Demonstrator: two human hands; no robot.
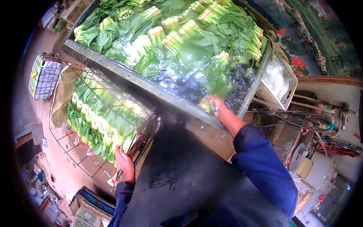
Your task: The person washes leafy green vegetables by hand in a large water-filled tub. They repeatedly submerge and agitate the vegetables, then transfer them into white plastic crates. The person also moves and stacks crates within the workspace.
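Observation:
A metal tank (pixel 113 64) of water holds many bunches of leafy greens with pale stems, like bok choy, tied with red bands. At its near right corner, my right hand (pixel 217 106) is closed on the stem end of a bok choy bunch (pixel 205 105); its leaves trail in the rippling water. To the left, a wire crate (pixel 68 145) is packed with rows of bok choy (pixel 102 113), stem ends inward. My left hand (pixel 124 160) lies against the greens at the crate's near edge, fingers extended, partly hidden by the leaves.
Brown sheeting (pixel 62 94) lines the crate's far side. Another wire crate (pixel 44 75) with a pale bundle stands on the floor farther left. Right of the tank are a white plastic basket (pixel 283 75) and several hoses (pixel 298 117). A dark apron (pixel 177 170) covers my front.

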